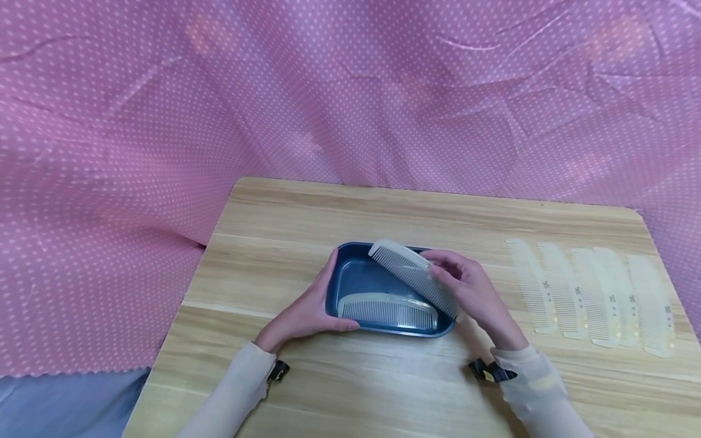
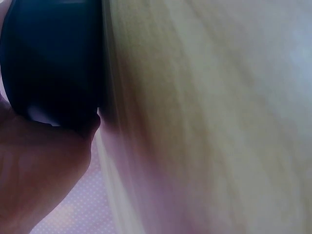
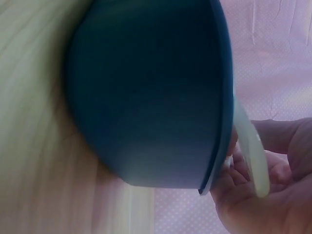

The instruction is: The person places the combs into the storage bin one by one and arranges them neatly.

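Observation:
A blue rectangular box [image 1: 357,275] stands open-topped on the wooden table. My left hand [image 1: 311,309] grips its left end, thumb along the front rim and fingers on the far side. Between the thumb and fingers of my right hand [image 1: 470,286] is a pale comb [image 1: 408,272], slanting across the box's right part with its teeth facing down and left. In the right wrist view, this comb [image 3: 252,151] sticks out past the box's rim. A second pale comb [image 1: 386,309] lies inside the box along the front wall, teeth towards the front.
Several pale, translucent combs [image 1: 594,298] lie side by side at the right of the table [image 1: 306,210], some overlapping. Pink dotted cloth [image 1: 350,91] hangs behind the table and at its left. Dark straps [image 1: 493,370] circle the wrists.

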The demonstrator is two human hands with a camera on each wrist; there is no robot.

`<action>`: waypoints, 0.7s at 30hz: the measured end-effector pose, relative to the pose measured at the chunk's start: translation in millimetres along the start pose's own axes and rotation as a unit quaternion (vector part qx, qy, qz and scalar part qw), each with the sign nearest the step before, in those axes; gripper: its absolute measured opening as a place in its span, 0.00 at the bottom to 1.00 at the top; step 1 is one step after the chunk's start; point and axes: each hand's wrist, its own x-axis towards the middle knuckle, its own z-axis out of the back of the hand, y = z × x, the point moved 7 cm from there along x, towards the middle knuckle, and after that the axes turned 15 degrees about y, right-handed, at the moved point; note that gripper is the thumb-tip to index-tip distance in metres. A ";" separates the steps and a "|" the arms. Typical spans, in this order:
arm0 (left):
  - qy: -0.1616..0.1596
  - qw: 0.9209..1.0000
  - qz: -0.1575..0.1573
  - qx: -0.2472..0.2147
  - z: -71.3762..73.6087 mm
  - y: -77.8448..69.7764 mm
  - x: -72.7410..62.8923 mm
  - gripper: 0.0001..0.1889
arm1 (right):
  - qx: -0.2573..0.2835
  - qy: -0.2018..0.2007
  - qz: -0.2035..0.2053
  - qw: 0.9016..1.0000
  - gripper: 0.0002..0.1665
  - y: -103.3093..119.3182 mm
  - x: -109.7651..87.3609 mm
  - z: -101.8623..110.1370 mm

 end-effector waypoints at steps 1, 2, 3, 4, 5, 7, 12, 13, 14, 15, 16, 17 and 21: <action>-0.001 1.000 0.001 0.000 0.2 0.0 0.0 0.77 | -0.002 0.006 0.000 1.000 0.19 0.5 1.9 -1.2; -0.001 1.000 0.001 -0.001 0.3 0.1 0.1 0.77 | -0.003 0.012 0.003 1.000 0.19 1.1 3.9 -2.5; -0.002 1.000 0.003 -0.001 0.4 0.3 0.2 0.77 | -0.003 0.017 0.005 1.000 0.19 1.6 5.9 -3.8; -0.002 1.000 0.001 -0.002 0.5 0.2 0.3 0.77 | -0.004 0.021 0.007 1.000 0.19 2.3 7.7 -5.1; -0.003 1.000 0.002 -0.002 0.5 0.2 0.4 0.77 | -0.006 0.024 0.010 1.000 0.19 2.9 9.5 -6.3; -0.004 1.000 0.003 -0.002 0.2 0.0 0.9 0.77 | -0.009 0.030 0.015 0.999 0.18 4.1 12.6 -9.0; -0.005 1.000 0.006 -0.003 -0.7 -0.3 1.0 0.77 | -0.033 0.043 0.021 0.998 0.17 6.1 18.5 -16.0; -0.005 1.000 0.006 -0.005 -0.9 -0.1 0.9 0.77 | -0.040 0.046 0.021 0.998 0.17 6.0 19.5 -17.6; -0.005 1.000 0.006 -0.005 -0.9 0.0 0.9 0.77 | -0.047 0.050 0.021 0.997 0.17 5.9 20.3 -19.2; -0.004 1.000 0.005 -0.006 -1.0 0.2 0.8 0.77 | -0.052 0.054 0.021 0.997 0.17 5.7 21.0 -20.9; -0.004 1.000 0.005 -0.006 -1.0 0.4 0.7 0.76 | -0.058 0.059 0.023 0.996 0.17 5.7 21.7 -22.9; -0.004 1.000 0.004 -0.007 -0.9 0.5 0.6 0.76 | -0.065 0.065 0.026 0.995 0.17 5.4 22.6 -24.8; -0.003 1.000 -0.005 -0.014 -0.2 0.5 1.3 0.76 | -0.102 0.086 0.035 0.990 0.16 5.4 26.2 -33.5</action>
